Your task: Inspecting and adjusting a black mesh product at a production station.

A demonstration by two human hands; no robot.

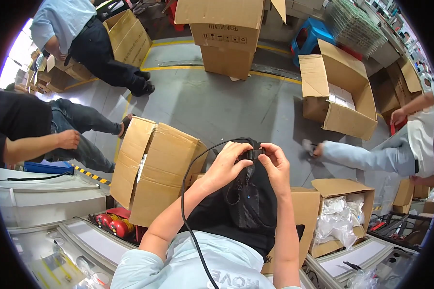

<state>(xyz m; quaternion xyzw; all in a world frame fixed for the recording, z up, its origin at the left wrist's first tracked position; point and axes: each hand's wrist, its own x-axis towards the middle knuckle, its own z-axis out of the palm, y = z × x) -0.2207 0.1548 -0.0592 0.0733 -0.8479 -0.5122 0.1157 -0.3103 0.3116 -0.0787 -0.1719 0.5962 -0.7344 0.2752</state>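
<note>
In front of my body both hands grip a small black block-shaped piece (252,154), which looks like a clip or a little device. My left hand (226,166) pinches its left side between thumb and fingers. My right hand (276,169) closes on the right side, thumb and fingertips against it. Directly below hangs a black mesh pouch or strap (246,204) over my dark trousers. A black cable (183,207) loops from near the piece, passes over my left forearm and runs down my light blue shirt. The piece's exact kind is partly hidden by my fingers.
Closed cartons (166,164) stand to my left, beside red fire extinguishers (115,224). An open carton (340,94) is at the right; another holds clear plastic bags (340,219). Stacked cartons (226,36) rise ahead. Other people stand left and right. Blue stools (314,36) are far right.
</note>
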